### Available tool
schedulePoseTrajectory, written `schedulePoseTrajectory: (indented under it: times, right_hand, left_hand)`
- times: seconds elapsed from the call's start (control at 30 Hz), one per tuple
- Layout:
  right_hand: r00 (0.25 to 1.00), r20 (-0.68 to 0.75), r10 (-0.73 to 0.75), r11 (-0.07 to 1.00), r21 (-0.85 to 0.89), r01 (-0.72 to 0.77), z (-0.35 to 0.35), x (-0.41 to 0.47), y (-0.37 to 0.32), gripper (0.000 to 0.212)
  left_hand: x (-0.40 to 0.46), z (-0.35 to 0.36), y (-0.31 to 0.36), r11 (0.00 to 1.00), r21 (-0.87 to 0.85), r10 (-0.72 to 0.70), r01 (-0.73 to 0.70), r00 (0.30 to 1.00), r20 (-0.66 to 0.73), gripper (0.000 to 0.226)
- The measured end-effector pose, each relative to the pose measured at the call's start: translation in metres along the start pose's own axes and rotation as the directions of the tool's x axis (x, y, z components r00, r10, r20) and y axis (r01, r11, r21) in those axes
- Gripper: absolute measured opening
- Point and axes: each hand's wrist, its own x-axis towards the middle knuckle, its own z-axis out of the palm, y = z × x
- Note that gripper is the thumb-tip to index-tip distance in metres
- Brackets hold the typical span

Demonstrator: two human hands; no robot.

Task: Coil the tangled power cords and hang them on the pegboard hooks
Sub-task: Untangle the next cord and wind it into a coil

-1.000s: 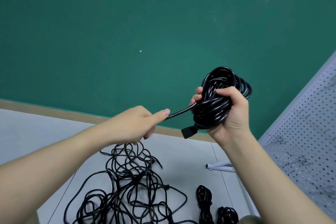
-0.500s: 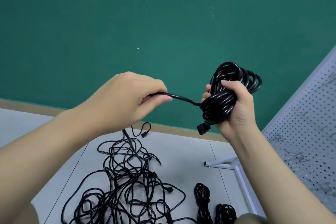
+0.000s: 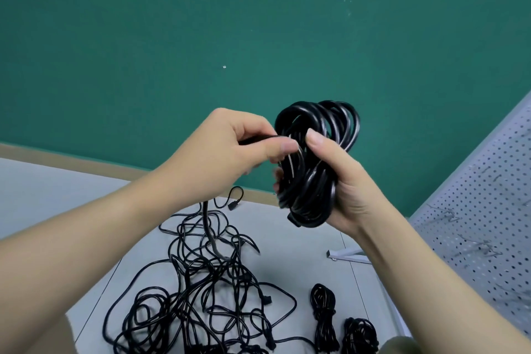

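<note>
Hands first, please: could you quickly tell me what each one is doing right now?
Left hand: fingers pinching the loose black cord end.
Right hand: gripping the coiled black power cord bundle.

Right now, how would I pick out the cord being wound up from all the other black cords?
Start at the green wall: in front of it, above the floor, the right hand grips a thick coiled bundle. The left hand pinches its loose end. It alone is held aloft; the tangled pile and two small coils lie on the floor.
</note>
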Motion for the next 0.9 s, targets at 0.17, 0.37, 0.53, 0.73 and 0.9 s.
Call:
schedulePoseTrajectory:
  times: [0.17, 0.37, 0.53, 0.73, 0.9]
  right_hand:
    - [0.997, 0.071, 0.04, 0.999, -0.007, -0.039, 0.01, 0.0, 0.005, 0.057]
    - [0.995, 0.073, 0.07, 0.997, 0.034, -0.073, 0.01, 0.0, 0.005, 0.057]
    - [0.996, 0.085, 0.027, 0.965, 0.257, -0.048, 0.0, 0.003, -0.001, 0.07]
    - [1.0, -0.031, -0.002, 0.934, 0.356, 0.014, -0.017, 0.005, -0.007, 0.065]
    - [0.99, -0.111, 0.083, 0.982, 0.178, -0.062, -0.021, 0.005, 0.0, 0.053]
  left_hand:
    - [0.001, 0.0, -0.014, 0.957, 0.194, -0.199, 0.217, 0.974, -0.107, 0.083]
    - [0.0, -0.001, -0.017, 0.981, 0.162, -0.104, 0.111, 0.993, -0.051, 0.068]
    - [0.0, -0.01, -0.032, 0.992, 0.074, -0.103, 0.102, 0.995, 0.016, 0.042]
    - [-0.01, -0.009, -0.048, 0.972, 0.182, -0.177, 0.151, 0.974, 0.139, 0.042]
    - [-0.003, -0.008, -0.019, 0.998, -0.06, -0.036, 0.034, 0.998, -0.041, 0.041]
